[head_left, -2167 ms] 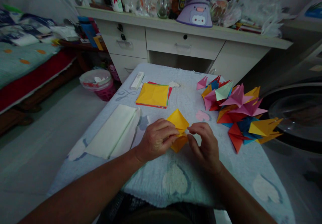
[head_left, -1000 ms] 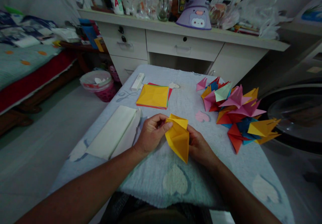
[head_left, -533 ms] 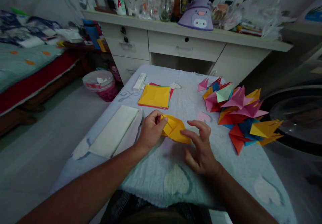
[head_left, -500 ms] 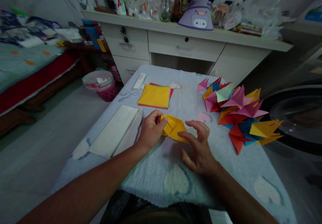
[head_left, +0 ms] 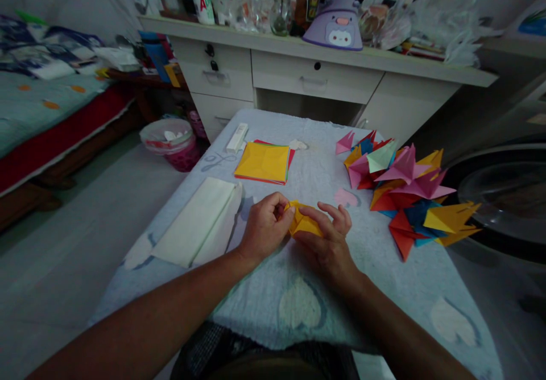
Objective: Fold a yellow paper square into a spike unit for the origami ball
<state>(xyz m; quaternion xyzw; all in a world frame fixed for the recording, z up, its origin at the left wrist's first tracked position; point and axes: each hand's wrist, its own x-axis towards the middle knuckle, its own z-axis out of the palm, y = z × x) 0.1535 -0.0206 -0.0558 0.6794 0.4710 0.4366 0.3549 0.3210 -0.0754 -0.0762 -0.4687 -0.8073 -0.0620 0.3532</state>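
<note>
A partly folded sheet of yellow origami paper [head_left: 307, 227] is held between my hands over the cloth-covered table. My left hand [head_left: 268, 226] pinches its left end between thumb and fingers. On the other side, my right hand [head_left: 326, 243] grips the right part, thumb low and index finger across the top, with the other fingers raised. Fingers hide some of the folds. Behind them lies a stack of square coloured paper [head_left: 262, 162], yellow on top. To the right sits a pile of folded paper cranes [head_left: 405, 175] in several colours.
A pale folded packet [head_left: 191, 221] lies left of my hands, and a small white box [head_left: 237, 137] at the far left. The tablecloth [head_left: 239, 312] reaches my lap. Beyond stand a white cabinet [head_left: 281, 73], a pink bin [head_left: 179, 149] and a round-doored machine [head_left: 503, 192].
My right hand has closed in on the yellow paper, its thumb and index finger now gripping it. My left hand and the paper have shifted slightly right.
</note>
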